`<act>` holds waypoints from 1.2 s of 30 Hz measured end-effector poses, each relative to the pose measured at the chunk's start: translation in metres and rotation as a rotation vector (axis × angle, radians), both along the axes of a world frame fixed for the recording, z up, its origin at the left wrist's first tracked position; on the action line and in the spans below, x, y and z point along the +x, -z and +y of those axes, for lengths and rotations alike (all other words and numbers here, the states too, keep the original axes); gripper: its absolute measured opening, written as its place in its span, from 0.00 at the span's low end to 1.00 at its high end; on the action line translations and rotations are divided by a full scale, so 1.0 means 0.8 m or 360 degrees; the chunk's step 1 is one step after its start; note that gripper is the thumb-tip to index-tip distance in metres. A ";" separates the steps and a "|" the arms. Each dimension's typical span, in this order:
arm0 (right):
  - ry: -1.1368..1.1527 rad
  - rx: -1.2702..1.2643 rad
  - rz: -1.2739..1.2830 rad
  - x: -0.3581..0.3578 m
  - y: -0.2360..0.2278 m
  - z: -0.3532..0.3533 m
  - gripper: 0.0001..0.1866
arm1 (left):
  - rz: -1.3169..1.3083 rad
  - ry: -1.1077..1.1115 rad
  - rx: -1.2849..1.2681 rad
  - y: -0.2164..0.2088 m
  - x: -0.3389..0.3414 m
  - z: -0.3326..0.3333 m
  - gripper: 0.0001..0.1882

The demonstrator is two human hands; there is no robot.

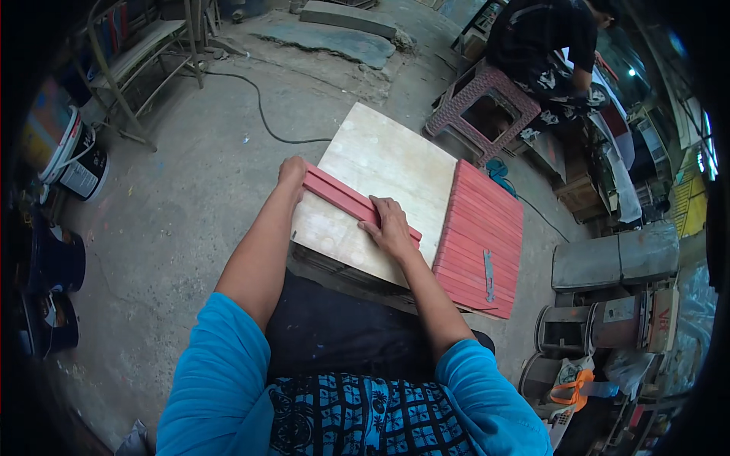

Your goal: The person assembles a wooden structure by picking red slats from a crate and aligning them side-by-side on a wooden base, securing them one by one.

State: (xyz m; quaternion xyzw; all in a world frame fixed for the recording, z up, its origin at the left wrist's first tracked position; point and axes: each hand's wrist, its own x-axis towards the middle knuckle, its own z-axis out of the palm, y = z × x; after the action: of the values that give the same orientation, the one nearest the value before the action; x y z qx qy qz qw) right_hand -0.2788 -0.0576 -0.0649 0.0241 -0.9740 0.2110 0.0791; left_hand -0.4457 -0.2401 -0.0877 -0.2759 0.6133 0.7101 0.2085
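Board [388, 156]: pale cream. Held wood [338, 193]: pinkish red. Slats [479, 228] at the board's right edge: matching red (the wrench [489, 275] on them is silver-grey). Sleeves [217, 365]: bright blue. Shirt front [365, 414]: blue-and-black grid.

Place: a small, crowded workshop, by the look of its tools, materials and bare surfaces
Floor: grey, stained concrete floor [198, 163], with a dark cable [261, 102] trailing across it
Work surface: low desk [388, 156] with a plain, pale wooden top
Stock: many matching red strips [483, 220] packed side by side at the top's right edge
Tool: metal wrench [489, 275] lying loose on those strips
Left side: black-and-white bucket [85, 171] and dark blue tubs [59, 260], near a metal-framed rack [144, 55]
Right side: grey box [614, 255], containers and bags crammed together
Seating: patterned plastic stool [480, 110] under another person [536, 38], who bends toward cluttered surfaces
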 end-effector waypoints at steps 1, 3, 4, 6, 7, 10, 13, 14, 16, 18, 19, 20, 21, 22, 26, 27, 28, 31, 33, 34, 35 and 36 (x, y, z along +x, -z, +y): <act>0.0000 0.0000 -0.0008 0.000 0.000 0.000 0.29 | 0.0000 0.0010 -0.0024 0.010 -0.005 0.004 0.20; -0.0018 0.0037 -0.0005 -0.005 0.001 -0.009 0.31 | 0.0026 -0.0081 -0.0078 0.044 -0.025 -0.001 0.20; -0.0027 0.0035 -0.0019 -0.004 0.001 -0.011 0.31 | 0.0049 -0.0136 -0.0127 0.059 -0.029 -0.001 0.20; -0.0065 0.0176 0.0166 0.004 0.003 -0.005 0.32 | 0.0028 -0.0047 -0.0079 0.030 -0.012 0.009 0.20; -0.0072 0.0171 0.0161 0.003 0.007 -0.004 0.32 | 0.0031 0.0003 -0.0037 0.017 -0.006 0.006 0.19; -0.0175 0.0305 0.0342 0.002 0.016 -0.003 0.27 | -0.0001 -0.0004 -0.0153 0.016 -0.008 0.006 0.17; -0.0186 0.0384 0.0463 -0.003 0.021 -0.002 0.24 | 0.0014 0.0055 -0.0019 -0.013 0.007 0.003 0.16; -0.0188 0.0384 0.0462 -0.007 0.020 -0.001 0.24 | 0.0012 0.0053 -0.0019 -0.022 0.011 0.003 0.16; -0.0247 0.0302 0.0527 -0.012 0.014 -0.001 0.19 | 0.0007 0.0058 0.0019 -0.032 0.016 0.004 0.14; -0.0187 0.0290 0.0496 -0.010 0.006 -0.007 0.18 | 0.0035 0.0068 -0.0045 -0.027 0.013 0.003 0.15; -0.0123 0.0273 0.0466 -0.009 0.004 -0.010 0.16 | 0.0062 0.0082 -0.0116 -0.025 0.012 0.003 0.15; -0.0126 0.0271 0.0464 -0.010 0.004 -0.009 0.16 | 0.0060 0.0080 -0.0117 -0.023 0.011 0.005 0.15; -0.0105 0.0234 0.0447 -0.012 0.005 -0.008 0.15 | 0.0069 0.0053 -0.0099 -0.021 0.011 0.007 0.15; -0.0075 0.0200 0.0428 -0.011 0.005 -0.005 0.14 | 0.0076 0.0036 -0.0080 -0.018 0.010 0.012 0.15; -0.0125 0.0181 0.0411 -0.010 0.007 -0.016 0.17 | 0.0103 0.0025 -0.0193 0.036 -0.019 0.004 0.15; -0.0101 0.0328 0.0520 -0.010 0.009 -0.018 0.19 | 0.0099 0.0029 -0.0289 0.041 -0.020 0.004 0.15; -0.0063 0.0483 0.0625 -0.008 0.010 -0.017 0.21 | 0.0096 0.0048 -0.0378 0.037 -0.018 0.010 0.16; -0.0005 0.0299 0.0197 -0.004 0.015 -0.009 0.26 | 0.0062 0.0202 -0.0270 -0.030 0.015 0.015 0.19; -0.0059 0.0230 0.0118 -0.011 0.013 -0.012 0.26 | 0.0167 0.0021 -0.0314 -0.015 0.011 0.020 0.21; -0.0099 0.0168 0.0034 -0.017 0.011 -0.011 0.26 | 0.0269 -0.0147 -0.0351 -0.012 0.009 0.024 0.23; -0.0092 0.0168 0.0046 -0.024 0.008 -0.008 0.26 | 0.0282 -0.0142 -0.0349 -0.024 0.013 0.028 0.23; -0.0082 0.0179 0.0074 -0.035 0.003 -0.003 0.25 | 0.0543 -0.0128 -0.0341 -0.034 0.022 0.030 0.27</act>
State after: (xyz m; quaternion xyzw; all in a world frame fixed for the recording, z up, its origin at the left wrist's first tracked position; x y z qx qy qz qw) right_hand -0.3070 -0.0600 -0.0675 0.0584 -0.9813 0.1574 0.0946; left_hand -0.4281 -0.2158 -0.0605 -0.1963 0.7002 0.6851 0.0426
